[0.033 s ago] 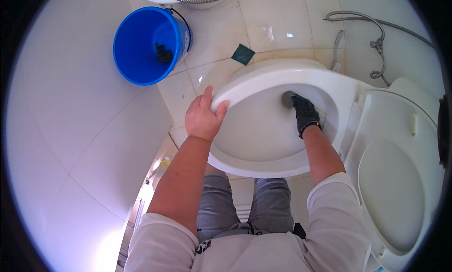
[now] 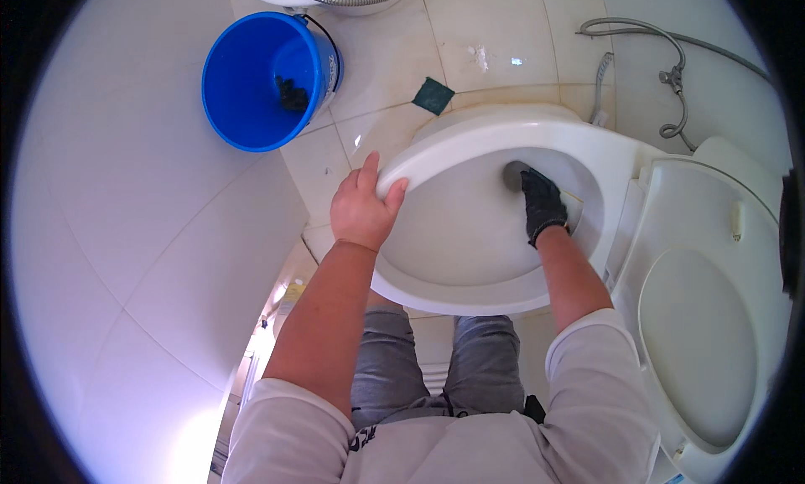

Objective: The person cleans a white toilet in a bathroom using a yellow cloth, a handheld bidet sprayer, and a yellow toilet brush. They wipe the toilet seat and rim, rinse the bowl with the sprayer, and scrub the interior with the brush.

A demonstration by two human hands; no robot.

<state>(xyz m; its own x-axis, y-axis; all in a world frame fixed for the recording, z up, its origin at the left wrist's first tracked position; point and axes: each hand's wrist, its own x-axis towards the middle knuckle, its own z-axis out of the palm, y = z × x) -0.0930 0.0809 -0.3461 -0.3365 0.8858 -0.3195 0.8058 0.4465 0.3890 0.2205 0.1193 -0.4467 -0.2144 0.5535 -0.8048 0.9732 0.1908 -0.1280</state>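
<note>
My bare left hand grips the left end of the white toilet bowl's rim, thumb over the edge and the other fingers along the outside. Inside the bowl, on its right side, is my right hand in a black glove, fingers bent down toward the wall. A round grey patch shows at its fingertips; I cannot tell whether it is a scrubbing pad or the drain opening. What the gloved fingers hold, if anything, is hidden. A pale, straight-edged shape shows just right of the glove.
The raised seat and lid stand at the right. A blue bucket with a dark item inside is at the far left. A dark green square pad lies on the tiles behind the bowl. Grey hoses run at the far right.
My gloved right hand has shifted very slightly within the bowl. The left hand keeps its place on the rim.
</note>
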